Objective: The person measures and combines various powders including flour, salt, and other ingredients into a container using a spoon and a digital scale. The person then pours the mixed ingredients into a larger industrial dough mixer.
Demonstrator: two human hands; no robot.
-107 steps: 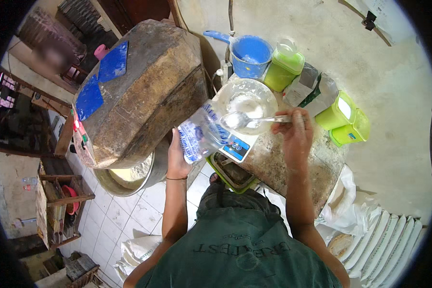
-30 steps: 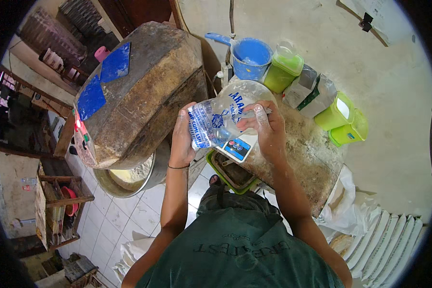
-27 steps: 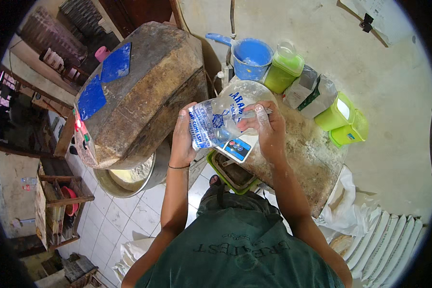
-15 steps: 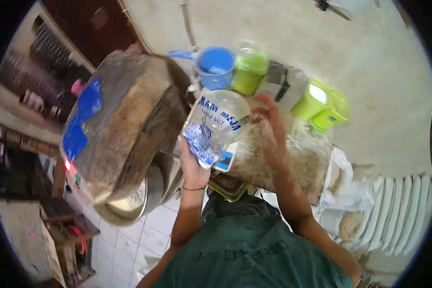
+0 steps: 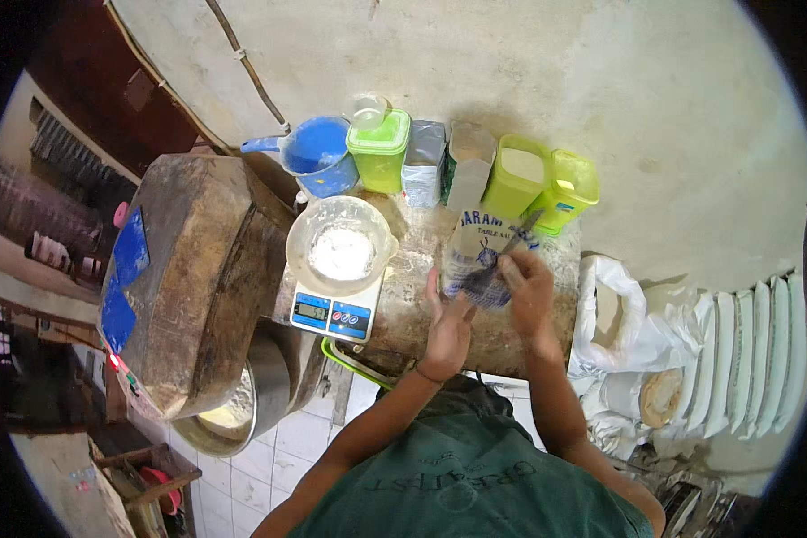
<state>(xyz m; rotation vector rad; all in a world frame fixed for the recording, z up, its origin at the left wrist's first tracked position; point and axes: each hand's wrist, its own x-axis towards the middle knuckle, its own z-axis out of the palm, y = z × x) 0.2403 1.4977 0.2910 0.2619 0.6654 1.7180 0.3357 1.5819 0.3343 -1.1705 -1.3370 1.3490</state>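
Note:
A clear plastic salt bag with blue print [image 5: 469, 238] is upright over the right half of the worktable. My left hand [image 5: 446, 341] is closed on its lower left side. At the bag's right side, my right hand [image 5: 527, 282] is closed on a narrow tool with a dark handle [image 5: 484, 281] and a grey blade, which lies across the bag's front. Blur hides whether it is a knife or scissors. To the left, a translucent bowl [image 5: 301, 240] with white powder [image 5: 342, 255] rests on a white kitchen scale [image 5: 334, 334] with a lit display.
Along the wall stand a blue dipper [image 5: 330, 175], a lidded green container [image 5: 381, 157], foil-like packs [image 5: 424, 161] and open green containers [image 5: 514, 179]. A large brown-topped machine [image 5: 193, 269] is at left, above a metal bowl [image 5: 273, 394]. White sacks [image 5: 601, 341] stand at right.
The bag has moved right, away from in front of the scale, uncovering the bowl of powder. My right hand has come down to the bag, and the dark-handled tool now shows. The view has shifted.

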